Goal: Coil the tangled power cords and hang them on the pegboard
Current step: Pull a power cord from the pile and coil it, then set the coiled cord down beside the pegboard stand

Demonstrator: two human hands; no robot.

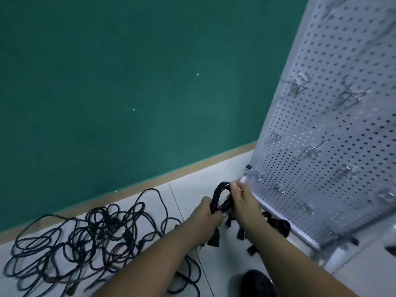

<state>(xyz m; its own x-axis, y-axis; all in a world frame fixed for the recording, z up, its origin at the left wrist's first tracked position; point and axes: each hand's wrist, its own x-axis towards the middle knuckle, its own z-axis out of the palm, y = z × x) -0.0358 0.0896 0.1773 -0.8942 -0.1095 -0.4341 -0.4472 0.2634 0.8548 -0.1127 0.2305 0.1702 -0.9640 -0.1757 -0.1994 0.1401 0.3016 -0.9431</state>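
Observation:
A coiled black power cord stands as a tight bundle of loops between both hands, close to the lower left corner of the white pegboard. My left hand grips the bundle's lower part. My right hand holds its right side, fingers near the top of the loop. A plug hangs below the left hand. A large tangle of black cords lies on the white floor to the left.
Several metal hooks stick out of the pegboard. Dark cord ends or straps lie along the board's base. A green wall with a tan baseboard stands behind. A black shoe shows at the bottom.

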